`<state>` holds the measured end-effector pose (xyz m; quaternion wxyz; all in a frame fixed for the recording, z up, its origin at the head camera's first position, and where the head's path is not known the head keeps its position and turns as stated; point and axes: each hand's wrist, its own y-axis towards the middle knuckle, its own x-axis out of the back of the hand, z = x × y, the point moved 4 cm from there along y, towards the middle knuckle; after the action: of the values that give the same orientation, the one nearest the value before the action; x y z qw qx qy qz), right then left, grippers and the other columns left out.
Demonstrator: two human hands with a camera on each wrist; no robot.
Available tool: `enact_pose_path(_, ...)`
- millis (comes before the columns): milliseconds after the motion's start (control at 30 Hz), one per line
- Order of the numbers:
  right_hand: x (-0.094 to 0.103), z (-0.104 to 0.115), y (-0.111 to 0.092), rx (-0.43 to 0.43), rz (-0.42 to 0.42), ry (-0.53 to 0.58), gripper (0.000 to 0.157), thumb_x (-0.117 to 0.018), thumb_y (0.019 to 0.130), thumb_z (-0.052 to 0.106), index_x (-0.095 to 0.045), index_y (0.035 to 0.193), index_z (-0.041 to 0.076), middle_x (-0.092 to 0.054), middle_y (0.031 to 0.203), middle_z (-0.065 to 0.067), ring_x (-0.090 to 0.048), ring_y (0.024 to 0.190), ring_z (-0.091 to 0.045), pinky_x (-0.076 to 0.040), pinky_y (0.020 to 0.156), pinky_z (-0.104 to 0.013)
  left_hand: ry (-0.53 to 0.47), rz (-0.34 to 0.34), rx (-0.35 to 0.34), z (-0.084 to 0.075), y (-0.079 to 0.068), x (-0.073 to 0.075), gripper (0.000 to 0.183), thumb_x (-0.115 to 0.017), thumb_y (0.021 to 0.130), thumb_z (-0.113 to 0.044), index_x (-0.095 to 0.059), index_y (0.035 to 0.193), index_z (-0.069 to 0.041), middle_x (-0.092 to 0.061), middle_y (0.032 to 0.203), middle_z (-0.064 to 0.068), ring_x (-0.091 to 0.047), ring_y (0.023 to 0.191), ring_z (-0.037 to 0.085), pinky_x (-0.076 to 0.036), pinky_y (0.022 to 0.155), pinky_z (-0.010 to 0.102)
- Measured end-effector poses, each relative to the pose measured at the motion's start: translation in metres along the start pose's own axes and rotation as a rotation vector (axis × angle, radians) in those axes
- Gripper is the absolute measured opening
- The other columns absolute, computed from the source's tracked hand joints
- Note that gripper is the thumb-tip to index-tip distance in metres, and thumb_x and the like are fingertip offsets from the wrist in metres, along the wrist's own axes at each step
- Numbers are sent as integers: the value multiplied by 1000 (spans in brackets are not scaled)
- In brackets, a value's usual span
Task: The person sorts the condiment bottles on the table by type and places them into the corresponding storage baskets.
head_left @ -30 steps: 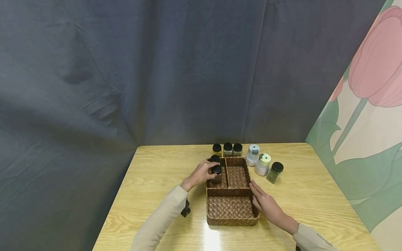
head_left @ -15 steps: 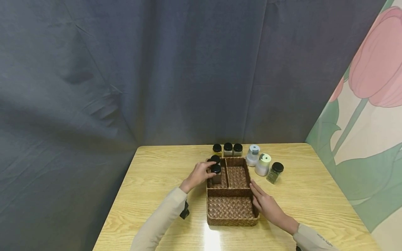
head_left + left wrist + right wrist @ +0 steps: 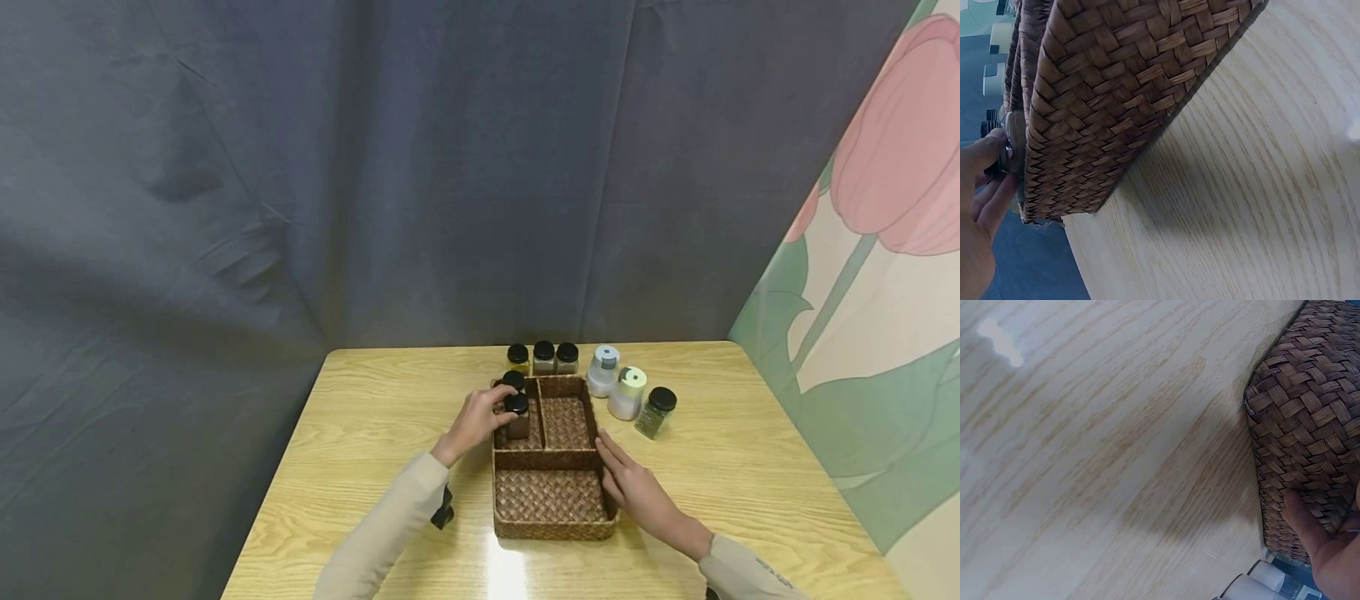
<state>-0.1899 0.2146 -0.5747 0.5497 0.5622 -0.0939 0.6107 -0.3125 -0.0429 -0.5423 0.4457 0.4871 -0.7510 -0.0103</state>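
A brown woven basket (image 3: 555,528) with three compartments sits on the table. My left hand (image 3: 475,422) pinches a black-lidded spice jar (image 3: 517,425) between thumb and fingers, inside the back left compartment. Right behind it stands another black-lidded jar (image 3: 513,381), partly hidden by the fingers. In the left wrist view, the hand (image 3: 979,187) reaches over the rim and most of the jar is behind the wall. My right hand (image 3: 639,493) rests along the basket's right side with its fingers straight. In the right wrist view, a fingertip (image 3: 1297,509) presses the outer weave.
Behind the basket stand several black-lidded jars (image 3: 544,358). To its right are a blue-topped shaker (image 3: 603,372), a yellow-topped shaker (image 3: 627,396) and a jar of green flakes (image 3: 654,417). A dark curtain (image 3: 480,183) hangs behind the wooden table (image 3: 360,400).
My left hand and the pinched jar have shifted only very slightly in the back left compartment. The right hand and the basket have stayed in place.
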Motion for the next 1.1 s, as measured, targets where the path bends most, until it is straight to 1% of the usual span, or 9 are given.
enact_pose_path(100, 1, 1, 0, -1, 2, -1, 51, -64, 84, -11, -51, 133, -17, -45, 142, -33, -28, 47, 6, -29, 39, -14, 1, -14, 4, 0, -1, 0, 38, -79, 83, -3, -67, 118, -1, -71, 106, 19, -72, 84, 31, -59, 74, 41)
enact_pose_path(267, 1, 1, 1, 5, -3, -3, 52, -66, 83, -12, -51, 133, -17, -46, 141, -32, -28, 47, 7, -29, 38, -13, -5, -30, 4, -1, -1, 1, 38, -79, 82, -2, -65, 117, 2, -71, 105, 21, -72, 87, 31, -59, 75, 39)
enact_pose_path(400, 2, 2, 1, 13, -10, 0, 53, -66, 82, -13, -52, 132, -17, -46, 141, -32, -26, 47, 8, -28, 38, -13, -7, -40, -6, -1, -1, 1, 36, -79, 82, -1, -64, 114, 3, -70, 105, 23, -71, 90, 34, -59, 76, 43)
enact_pose_path(500, 2, 2, 1, 15, -10, 6, 53, -67, 80, -13, -52, 131, -18, -46, 140, -33, -27, 48, 7, -28, 38, -13, -26, -32, 2, -1, -2, 1, 36, -78, 82, 1, -63, 114, 3, -70, 107, 25, -71, 91, 35, -58, 77, 46)
enact_pose_path(567, 2, 2, 1, 14, -9, 9, 54, -68, 79, -14, -52, 131, -18, -46, 140, -34, -29, 48, 7, -29, 38, -13, -55, -23, 20, -1, -2, 1, 37, -78, 83, 1, -62, 116, 4, -69, 109, 25, -70, 93, 36, -58, 78, 48)
enact_pose_path(733, 1, 1, 0, 17, -10, 9, 56, -68, 79, -14, -52, 132, -17, -45, 141, -33, -29, 48, 7, -29, 39, -14, -115, 1, 61, -1, -2, 1, 41, -76, 85, 2, -61, 123, 5, -67, 116, 25, -69, 98, 37, -57, 81, 49)
enact_pose_path(900, 1, 1, 0, 21, -13, 14, 55, -68, 80, -14, -52, 132, -18, -46, 140, -34, -27, 48, 7, -29, 39, -13, -107, 12, 77, 0, -4, 2, 37, -73, 90, -5, -62, 124, 4, -67, 118, 22, -68, 101, 33, -57, 82, 49)
enact_pose_path(1000, 1, 1, 0, 15, -11, 13, 55, -68, 79, -15, -52, 131, -18, -46, 139, -35, -29, 49, 7, -29, 39, -14, -78, 11, 75, 0, -4, 3, 32, -70, 93, -11, -64, 123, 2, -69, 113, 18, -69, 93, 28, -58, 78, 41)
enact_pose_path(1100, 0, 1, 1, 6, -5, 13, 55, -67, 79, -14, -52, 132, -18, -46, 140, -34, -30, 48, 6, -29, 39, -15, -52, 8, 79, 1, -4, 4, 28, -67, 96, -16, -67, 120, -1, -71, 105, 12, -69, 82, 17, -58, 73, 28)
